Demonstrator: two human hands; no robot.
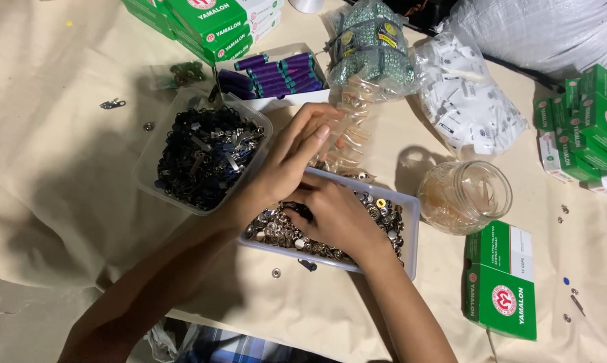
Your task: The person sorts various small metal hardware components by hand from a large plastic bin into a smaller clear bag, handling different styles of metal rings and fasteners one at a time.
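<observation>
My left hand (291, 158) reaches over the far rim of a shallow white tray (411, 222) filled with several small metal snap buttons (280, 232); its fingers are apart and stretched toward a clear plastic bag (347, 138). My right hand (333, 212) lies on the buttons in the tray, fingers curled down among them; whether it holds any I cannot tell.
A clear tub (202, 154) of dark blue and metal zipper pulls stands left of the tray. Behind are a box of purple thread spools (273, 74), a bag of white tags (468, 101), green boxes (501, 282) and a glass jar (464, 196).
</observation>
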